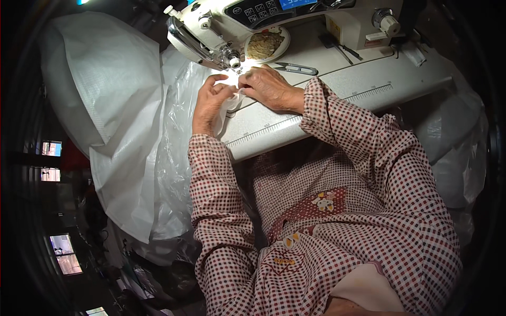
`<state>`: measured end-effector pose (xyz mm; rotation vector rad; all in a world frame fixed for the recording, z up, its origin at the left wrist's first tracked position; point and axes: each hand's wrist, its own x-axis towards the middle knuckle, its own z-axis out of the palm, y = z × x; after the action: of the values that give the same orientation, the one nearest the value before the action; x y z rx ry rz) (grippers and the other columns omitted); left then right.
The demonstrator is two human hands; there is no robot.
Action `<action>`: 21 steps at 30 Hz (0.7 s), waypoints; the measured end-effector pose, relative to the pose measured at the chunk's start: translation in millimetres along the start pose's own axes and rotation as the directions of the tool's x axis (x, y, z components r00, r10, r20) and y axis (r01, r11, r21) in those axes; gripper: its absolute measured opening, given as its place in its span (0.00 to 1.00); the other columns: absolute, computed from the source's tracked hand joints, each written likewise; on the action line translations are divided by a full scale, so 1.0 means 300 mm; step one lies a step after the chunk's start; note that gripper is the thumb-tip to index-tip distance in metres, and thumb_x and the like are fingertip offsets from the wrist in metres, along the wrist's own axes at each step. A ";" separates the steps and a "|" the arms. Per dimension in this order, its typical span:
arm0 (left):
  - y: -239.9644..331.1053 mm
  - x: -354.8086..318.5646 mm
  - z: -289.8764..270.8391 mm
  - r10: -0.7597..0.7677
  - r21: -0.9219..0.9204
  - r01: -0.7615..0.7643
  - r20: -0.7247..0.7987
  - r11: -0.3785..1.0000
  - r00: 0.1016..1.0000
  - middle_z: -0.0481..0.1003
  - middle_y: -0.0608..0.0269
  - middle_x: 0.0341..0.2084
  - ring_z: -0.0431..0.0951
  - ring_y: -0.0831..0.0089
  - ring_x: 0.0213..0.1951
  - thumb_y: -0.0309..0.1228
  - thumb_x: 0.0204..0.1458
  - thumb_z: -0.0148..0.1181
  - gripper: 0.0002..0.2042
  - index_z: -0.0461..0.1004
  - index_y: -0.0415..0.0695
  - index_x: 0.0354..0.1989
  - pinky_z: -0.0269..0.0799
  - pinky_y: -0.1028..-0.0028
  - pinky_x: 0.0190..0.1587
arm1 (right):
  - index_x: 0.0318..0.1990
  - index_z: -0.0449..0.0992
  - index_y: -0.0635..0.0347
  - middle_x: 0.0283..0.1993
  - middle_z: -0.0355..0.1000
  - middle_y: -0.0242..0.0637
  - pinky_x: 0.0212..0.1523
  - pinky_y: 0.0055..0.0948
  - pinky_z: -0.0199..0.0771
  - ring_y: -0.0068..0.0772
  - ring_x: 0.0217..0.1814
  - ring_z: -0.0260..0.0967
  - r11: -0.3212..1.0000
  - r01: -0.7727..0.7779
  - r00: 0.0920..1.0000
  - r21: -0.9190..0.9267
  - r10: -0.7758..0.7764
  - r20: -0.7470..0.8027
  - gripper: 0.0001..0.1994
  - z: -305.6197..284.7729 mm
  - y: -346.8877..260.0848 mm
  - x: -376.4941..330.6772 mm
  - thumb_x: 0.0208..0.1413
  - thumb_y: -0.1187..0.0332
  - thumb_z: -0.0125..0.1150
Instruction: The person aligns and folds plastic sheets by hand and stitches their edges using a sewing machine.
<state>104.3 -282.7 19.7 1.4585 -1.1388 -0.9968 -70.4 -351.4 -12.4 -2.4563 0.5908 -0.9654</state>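
Observation:
Under the bright lamp of a white sewing machine (211, 45), both my hands are close together just in front of the needle area. My left hand (210, 102) is closed, thumb and fingers pinching a thin white sheet material (231, 101). My right hand (271, 88) lies over the machine bed, its fingers curled down onto the same white material by the presser foot. Glare hides the exact edge at the fingertips. Thread snips (298, 69) lie on the bed just beyond my right hand.
A round white dish (284, 46) with a brownish-green mass stands behind the needle. A dark brush-like tool (336, 48) lies to the right. Large white sacks (116, 79) and clear plastic (176, 147) hang at the left. A ruler scale runs along the table's front edge (295, 128).

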 end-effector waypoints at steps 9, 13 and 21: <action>-0.080 0.064 -0.012 0.139 0.342 -0.129 -0.004 0.931 0.990 0.77 0.65 0.21 0.74 0.79 0.24 0.22 0.44 0.65 0.05 0.77 0.35 0.28 0.68 0.78 0.28 | 0.34 0.71 0.64 0.32 0.74 0.46 0.42 0.42 0.70 0.47 0.39 0.73 0.998 -0.064 0.997 -0.013 0.065 0.042 0.09 0.007 -0.014 0.002 0.54 0.68 0.63; -0.096 0.062 0.015 0.113 0.519 -0.089 -0.015 0.850 0.993 0.78 0.59 0.20 0.75 0.77 0.24 0.23 0.43 0.65 0.07 0.81 0.35 0.31 0.70 0.75 0.29 | 0.38 0.72 0.64 0.32 0.75 0.50 0.42 0.43 0.74 0.51 0.40 0.75 0.996 0.023 0.997 -0.084 -0.030 -0.075 0.10 0.017 -0.012 -0.007 0.53 0.69 0.63; -0.047 0.019 -0.019 0.071 0.492 -0.090 0.057 0.866 0.996 0.79 0.57 0.27 0.78 0.76 0.32 0.25 0.49 0.63 0.09 0.80 0.33 0.38 0.73 0.76 0.37 | 0.38 0.75 0.64 0.33 0.76 0.51 0.39 0.44 0.74 0.52 0.36 0.75 0.992 -0.125 0.991 -0.007 0.126 0.044 0.08 -0.003 -0.026 -0.002 0.55 0.68 0.60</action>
<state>113.2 -286.2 6.6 1.7783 -1.5490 -0.6989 -69.7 -345.1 -7.9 -2.4059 0.7236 -0.8583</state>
